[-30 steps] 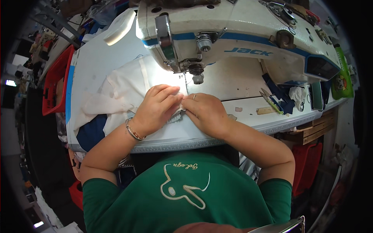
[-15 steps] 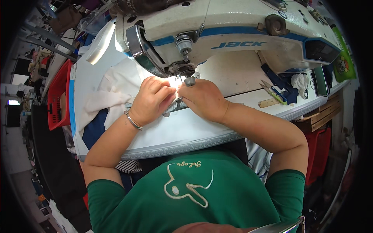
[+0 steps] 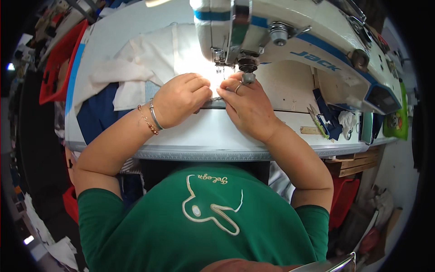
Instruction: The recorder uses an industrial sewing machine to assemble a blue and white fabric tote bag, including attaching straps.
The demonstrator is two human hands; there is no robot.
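A sewing machine (image 3: 308, 34) reaches over the white table, its lamp flooding the needle area (image 3: 220, 69) with glare. White cloth (image 3: 145, 56) spreads left of the needle and runs toward my fingers. My left hand (image 3: 183, 97) is closed just left of the needle, thumb and fingers pinching the cloth's near edge. Opposite it, my right hand (image 3: 249, 106) pinches the bright edge close by the needle, below the machine's round grey knob (image 3: 248, 78). Glare and my fingers hide the cloth's exact edge. Navy fabric (image 3: 95, 111) lies under the white cloth.
To the right lie scissors (image 3: 318, 121), navy scraps (image 3: 334, 126) and a crumpled white piece (image 3: 347, 122). A ruler strip (image 3: 213, 155) follows the table's front edge. Beyond the left side stands a red basket (image 3: 55, 84); a green pouch (image 3: 396, 120) is at far right.
The view has shifted, so the machine appears farther right and more of the white cloth shows. My hands stay at the needle, with a slightly wider gap between them.
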